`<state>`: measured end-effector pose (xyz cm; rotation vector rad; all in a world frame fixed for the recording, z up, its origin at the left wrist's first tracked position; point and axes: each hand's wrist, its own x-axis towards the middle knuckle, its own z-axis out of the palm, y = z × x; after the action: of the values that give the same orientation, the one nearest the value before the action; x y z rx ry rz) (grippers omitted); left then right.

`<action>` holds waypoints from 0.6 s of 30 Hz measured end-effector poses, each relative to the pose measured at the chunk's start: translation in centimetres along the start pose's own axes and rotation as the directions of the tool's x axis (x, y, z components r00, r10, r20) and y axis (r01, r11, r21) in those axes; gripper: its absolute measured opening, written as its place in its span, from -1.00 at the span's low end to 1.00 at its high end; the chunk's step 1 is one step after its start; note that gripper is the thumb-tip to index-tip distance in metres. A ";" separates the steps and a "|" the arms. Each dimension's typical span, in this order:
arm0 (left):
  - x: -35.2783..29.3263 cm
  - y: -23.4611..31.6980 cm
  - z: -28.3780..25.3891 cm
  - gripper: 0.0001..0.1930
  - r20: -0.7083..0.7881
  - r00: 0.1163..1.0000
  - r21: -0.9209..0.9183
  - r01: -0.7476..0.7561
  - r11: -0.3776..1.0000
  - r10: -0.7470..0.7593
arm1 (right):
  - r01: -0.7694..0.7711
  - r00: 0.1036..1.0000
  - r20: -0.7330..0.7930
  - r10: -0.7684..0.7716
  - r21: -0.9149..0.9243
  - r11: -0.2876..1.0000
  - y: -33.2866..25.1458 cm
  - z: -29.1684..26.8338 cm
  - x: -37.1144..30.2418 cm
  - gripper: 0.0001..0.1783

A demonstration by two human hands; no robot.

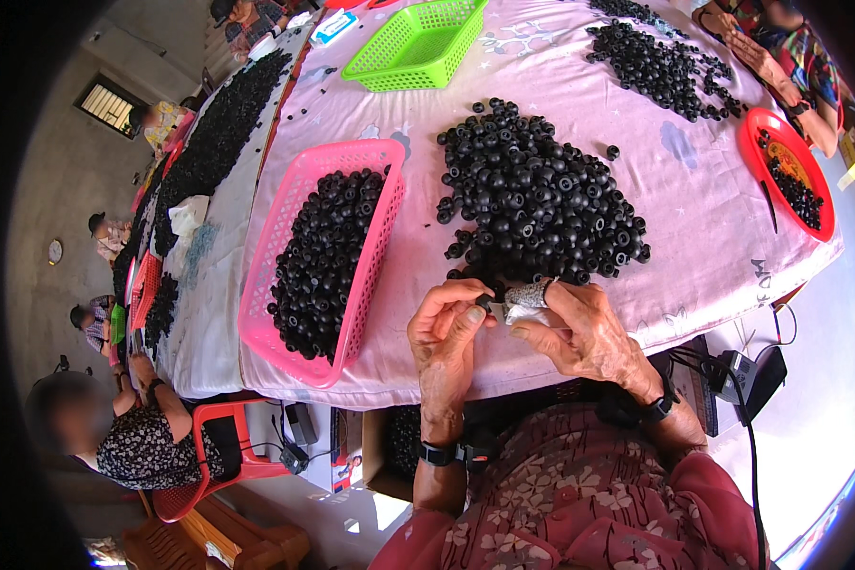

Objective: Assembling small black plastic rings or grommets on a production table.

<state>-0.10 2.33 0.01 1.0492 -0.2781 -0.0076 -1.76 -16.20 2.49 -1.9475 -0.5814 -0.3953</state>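
Black pieces (325, 252), too many to count, lay in one pink basket (375, 258); one green basket (399, 78) stood farther back; the left hand (446, 328) pinched one small piece (485, 302) before one large heap (541, 195); the right hand (584, 332) gripped one pale-wrapped tool (525, 302); one red tray (811, 157) lay rightmost

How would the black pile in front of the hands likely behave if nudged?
The black pile would probably spread rather than slide as one, being loosely heaped. Its rounded pieces may roll, though the pink cloth beneath looks slightly rumpled and could slow them.
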 end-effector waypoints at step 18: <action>0.0 -0.1 0.1 -0.83 0.010 1.000 0.001 -0.023 1.000 0.023 | 0.030 0.999 -0.011 -0.030 -0.009 0.999 0.3 0.0 -0.2 -0.67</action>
<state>-0.12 2.20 -0.03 1.0472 -0.2993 0.0074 -1.72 -16.33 2.12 -1.9456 -0.6036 -0.4283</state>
